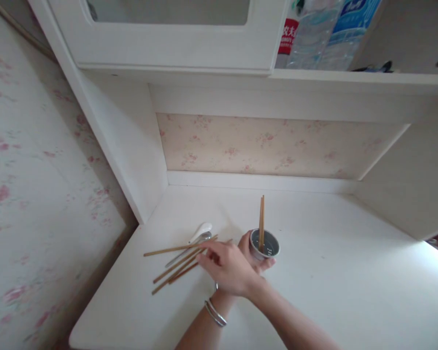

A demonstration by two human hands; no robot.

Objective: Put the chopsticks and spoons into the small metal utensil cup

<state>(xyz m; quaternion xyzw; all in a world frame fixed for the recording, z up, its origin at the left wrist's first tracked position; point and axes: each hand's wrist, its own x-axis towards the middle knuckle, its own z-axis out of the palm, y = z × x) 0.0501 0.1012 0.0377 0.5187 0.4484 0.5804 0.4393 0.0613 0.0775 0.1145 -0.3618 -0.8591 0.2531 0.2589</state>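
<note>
A small grey metal cup (270, 248) with holes in its bottom stands on the white desk top (332, 272). A pair of wooden chopsticks (262, 218) stands upright in it. My left hand (250, 246), bracelets on its wrist, is wrapped around the cup from the left. My right hand (228, 266) crosses over the left wrist, fingers stretched out, with the fingertips on the near ends of several loose chopsticks (175, 265) lying fanned on the desk. A white ceramic spoon (203, 228) and a metal spoon (203, 237) lie just behind them.
The desk sits in a white alcove with a floral back panel (270, 146). A cabinet side (131, 160) closes the left, a floral wall (32, 204) beyond it. Plastic bottles (314, 34) stand on the shelf above. The desk's left edge (105, 287) is close to the chopsticks.
</note>
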